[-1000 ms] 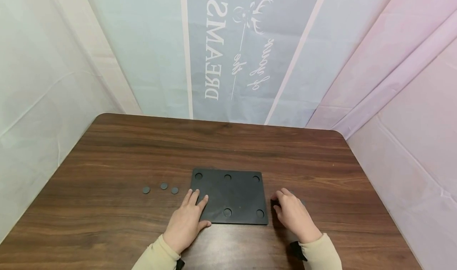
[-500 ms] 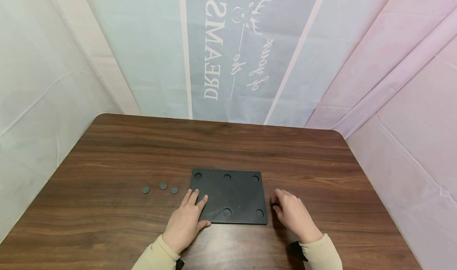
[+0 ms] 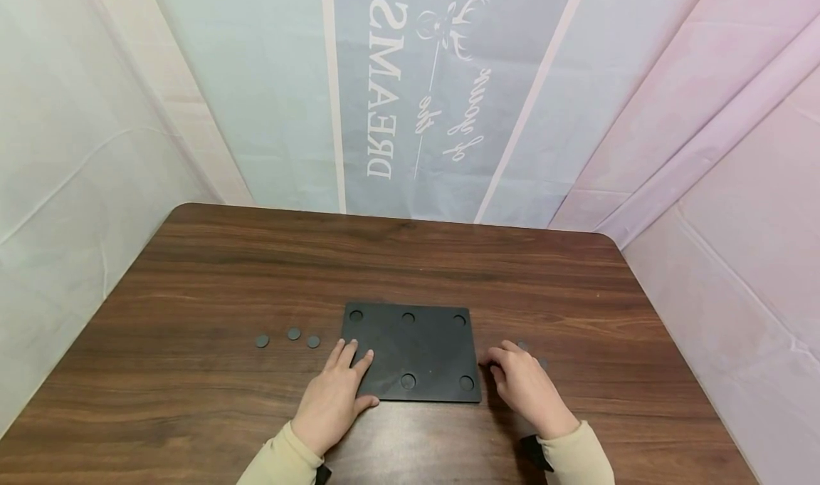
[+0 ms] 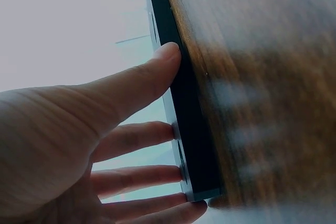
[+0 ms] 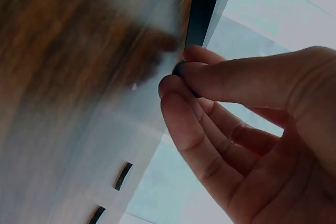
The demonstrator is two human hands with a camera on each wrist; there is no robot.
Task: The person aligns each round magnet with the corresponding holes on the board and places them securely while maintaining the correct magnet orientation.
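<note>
Here, the left hand (image 3: 331,399) partly covers the board (image 3: 413,346) near three discs (image 3: 294,334).

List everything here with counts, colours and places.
Table: one, brown, under the board
Board: one, black, on the table
Recesses: five visible, dark, in the board
Loose discs: three, grey, left of the board
Other discs: two, grey, right of the board
Held disc: one, dark, near board's right edge
Backdrop: count unclear, pale blue and pink, behind table
Lettering: one print, white, on backdrop
Sleeves: two, cream, bottom of view
Wrist pieces: two, black, at sleeve ends
Left hand: one, fingers spread on the board
Right hand: one, pinching the held disc
</note>
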